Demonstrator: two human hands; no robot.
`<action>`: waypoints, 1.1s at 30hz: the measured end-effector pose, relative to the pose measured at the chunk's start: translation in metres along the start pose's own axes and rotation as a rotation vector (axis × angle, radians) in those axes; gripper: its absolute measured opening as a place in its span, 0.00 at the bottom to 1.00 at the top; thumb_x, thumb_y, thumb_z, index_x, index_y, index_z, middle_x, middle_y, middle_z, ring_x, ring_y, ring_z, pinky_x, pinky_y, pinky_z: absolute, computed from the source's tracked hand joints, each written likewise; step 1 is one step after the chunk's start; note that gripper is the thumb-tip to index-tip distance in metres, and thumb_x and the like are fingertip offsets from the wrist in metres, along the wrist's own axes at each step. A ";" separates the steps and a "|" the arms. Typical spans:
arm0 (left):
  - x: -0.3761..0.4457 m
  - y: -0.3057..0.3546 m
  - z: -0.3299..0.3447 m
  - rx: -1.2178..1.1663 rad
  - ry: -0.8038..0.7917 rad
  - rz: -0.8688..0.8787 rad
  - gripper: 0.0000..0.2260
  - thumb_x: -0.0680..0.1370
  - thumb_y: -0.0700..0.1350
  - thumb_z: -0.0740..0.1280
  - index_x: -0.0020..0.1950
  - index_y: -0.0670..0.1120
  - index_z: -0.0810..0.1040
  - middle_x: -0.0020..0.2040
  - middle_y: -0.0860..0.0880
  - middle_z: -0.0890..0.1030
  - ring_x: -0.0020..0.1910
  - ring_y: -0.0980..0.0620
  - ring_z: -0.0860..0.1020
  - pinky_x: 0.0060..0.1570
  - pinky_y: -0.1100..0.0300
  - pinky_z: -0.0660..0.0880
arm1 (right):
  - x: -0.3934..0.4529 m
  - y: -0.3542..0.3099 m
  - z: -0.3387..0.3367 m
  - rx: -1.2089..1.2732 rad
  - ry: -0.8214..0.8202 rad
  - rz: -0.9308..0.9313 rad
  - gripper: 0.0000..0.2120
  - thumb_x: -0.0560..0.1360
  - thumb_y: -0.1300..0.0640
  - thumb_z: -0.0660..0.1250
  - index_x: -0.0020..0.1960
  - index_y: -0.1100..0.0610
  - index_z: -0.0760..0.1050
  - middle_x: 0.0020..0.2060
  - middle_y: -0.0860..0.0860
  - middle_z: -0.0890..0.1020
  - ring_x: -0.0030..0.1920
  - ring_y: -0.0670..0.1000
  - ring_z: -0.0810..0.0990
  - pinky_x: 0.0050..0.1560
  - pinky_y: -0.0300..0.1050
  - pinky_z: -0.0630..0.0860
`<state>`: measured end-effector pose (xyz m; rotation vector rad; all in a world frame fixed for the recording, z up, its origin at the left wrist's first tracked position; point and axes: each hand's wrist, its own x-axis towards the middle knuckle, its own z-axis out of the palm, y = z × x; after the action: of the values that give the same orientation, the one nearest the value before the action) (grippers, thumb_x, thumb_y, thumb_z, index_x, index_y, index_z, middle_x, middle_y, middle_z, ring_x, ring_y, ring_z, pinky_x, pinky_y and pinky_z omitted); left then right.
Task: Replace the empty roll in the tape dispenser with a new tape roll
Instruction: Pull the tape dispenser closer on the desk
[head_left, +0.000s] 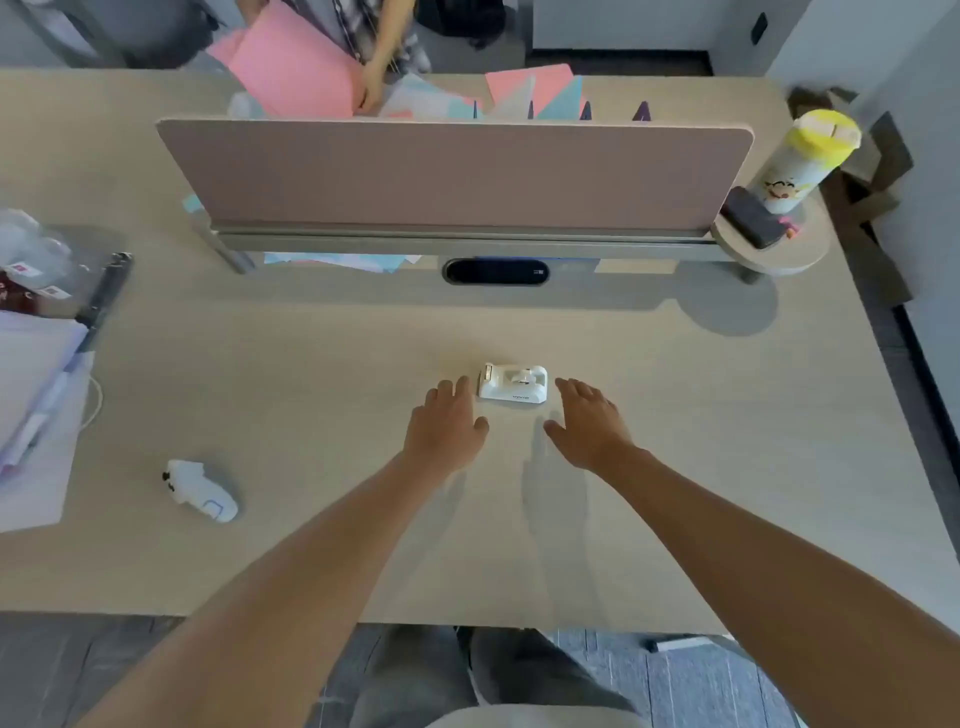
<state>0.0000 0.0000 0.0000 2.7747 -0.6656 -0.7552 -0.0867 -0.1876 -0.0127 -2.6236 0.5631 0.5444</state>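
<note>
A small white tape dispenser (512, 383) stands on the light wooden desk (311, 364), cutter end to the left, with a white roll core in its cradle. My left hand (445, 426) hovers just left of it, palm down, fingers apart, fingertips close to the cutter end. My right hand (589, 423) hovers just right of it, also palm down and holding nothing. Neither hand touches the dispenser. No new tape roll is visible.
A white handheld controller (200, 489) lies at the front left. Papers and plastic bags (36, 322) pile at the left edge. A pink divider screen (457, 171) crosses the desk behind; a yellow-lidded cup (802, 158) and phone (753, 217) sit on a round shelf at the right. Another person handles coloured paper beyond.
</note>
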 end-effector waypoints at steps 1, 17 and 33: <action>0.004 0.000 0.003 -0.024 -0.022 -0.023 0.24 0.81 0.49 0.61 0.75 0.42 0.63 0.69 0.41 0.72 0.69 0.39 0.71 0.60 0.46 0.72 | 0.004 -0.001 0.003 0.006 -0.030 0.015 0.34 0.82 0.50 0.65 0.83 0.58 0.56 0.80 0.55 0.67 0.80 0.58 0.65 0.78 0.52 0.62; 0.099 -0.001 0.056 -0.316 0.005 -0.048 0.26 0.78 0.37 0.65 0.76 0.44 0.63 0.69 0.40 0.72 0.68 0.39 0.73 0.60 0.45 0.74 | 0.089 0.003 0.033 0.062 0.005 -0.013 0.31 0.78 0.58 0.70 0.79 0.55 0.64 0.72 0.56 0.74 0.71 0.61 0.74 0.64 0.54 0.75; 0.030 -0.016 0.097 -0.433 0.064 -0.109 0.30 0.78 0.35 0.63 0.80 0.46 0.60 0.68 0.42 0.75 0.68 0.41 0.73 0.62 0.43 0.75 | 0.029 -0.006 0.079 0.220 0.099 0.002 0.28 0.78 0.62 0.70 0.76 0.54 0.69 0.71 0.54 0.77 0.67 0.61 0.79 0.59 0.54 0.79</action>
<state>-0.0215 -0.0063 -0.0999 2.4369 -0.2950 -0.7263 -0.0822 -0.1548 -0.0905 -2.4509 0.6182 0.3339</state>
